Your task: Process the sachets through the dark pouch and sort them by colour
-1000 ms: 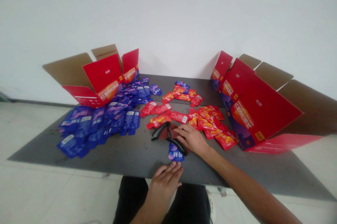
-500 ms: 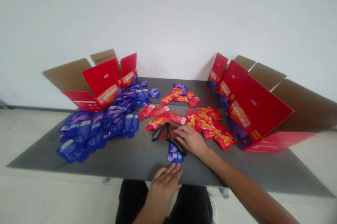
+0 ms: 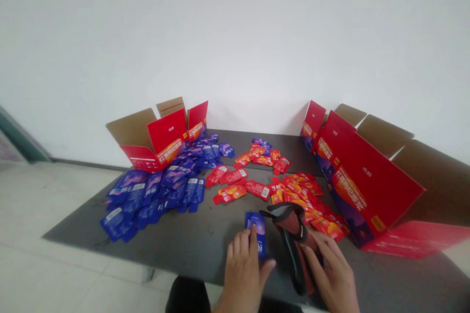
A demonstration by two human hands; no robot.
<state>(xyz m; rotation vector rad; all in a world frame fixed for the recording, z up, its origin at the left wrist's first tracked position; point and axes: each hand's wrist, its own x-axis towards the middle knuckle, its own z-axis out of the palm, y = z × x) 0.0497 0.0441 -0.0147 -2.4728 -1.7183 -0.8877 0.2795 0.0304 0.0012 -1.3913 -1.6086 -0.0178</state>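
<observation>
At the far left, an open cardboard carton printed red and blue (image 3: 166, 132) stands on the back corner of a dark grey table top (image 3: 176, 240), its brown inner flaps spread; just in front of it lies a loose heap of glossy blue foil sachets (image 3: 147, 198), and scattered glossy red foil sachets (image 3: 235, 183) spread across the middle of the table.

Near the front edge, a single blue foil sachet (image 3: 260, 232) lies flat, its lower end hidden; the left hand (image 3: 244, 274) rests on it, fingers extended and lying along it, thumb out to the side, not closed around it. This sachet looks light, thin and slick, so it would likely slide under a flat finger; a pinch on its sealed edge seems the surest hold.

Just to the right stands a soft dark-red pouch with a black rim (image 3: 293, 239), tilted up off the table between the hands, its rim at the top; it looks limp and light, and the stiffer rim seems the best place to take hold.

The right hand (image 3: 330, 274) lies against its right side, fingers spread; whether it is clamped on the pouch I cannot tell. The hands are apart.

At the far right, a long red printed carton (image 3: 370, 178) lies open beside the table's edge.
</observation>
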